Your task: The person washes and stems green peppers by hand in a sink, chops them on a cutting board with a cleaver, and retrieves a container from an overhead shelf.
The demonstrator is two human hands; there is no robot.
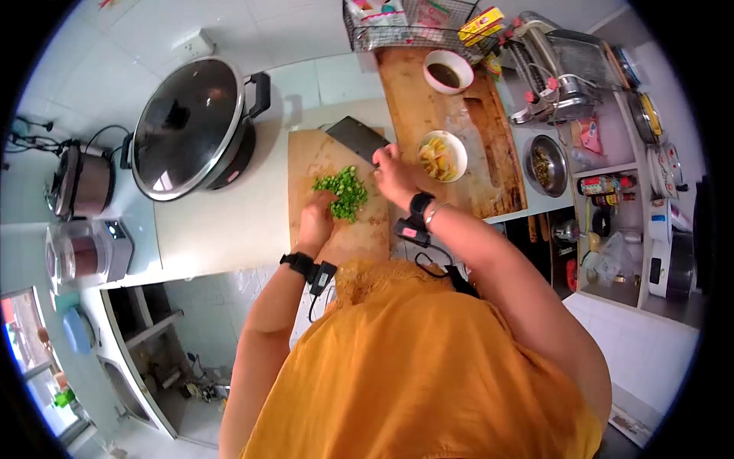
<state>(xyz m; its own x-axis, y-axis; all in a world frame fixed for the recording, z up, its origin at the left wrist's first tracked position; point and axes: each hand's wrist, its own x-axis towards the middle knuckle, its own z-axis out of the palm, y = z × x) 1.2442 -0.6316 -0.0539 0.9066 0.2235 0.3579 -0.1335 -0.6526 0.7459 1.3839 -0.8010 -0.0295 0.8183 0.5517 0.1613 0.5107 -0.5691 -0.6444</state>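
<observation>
Chopped green pieces (348,193) lie in a heap on a wooden cutting board (306,153). My right hand (394,177) is closed around the handle of a dark cleaver (355,139), whose wide blade lies over the board's upper right corner, above the heap. At the heap's left edge, my left hand (317,216) touches the greens with its fingers bent together; whether it grips any of them is too small to tell. A white bowl of yellow pieces (442,157) stands to the right of my right hand, on a larger wooden board (489,200).
A large lidded pan (189,126) stands at the left. Farther back are a bowl of dark liquid (447,73) and a wire basket (375,38). To the right are a metal bowl (546,166) and a metal machine (562,73). The counter's front edge runs close to me.
</observation>
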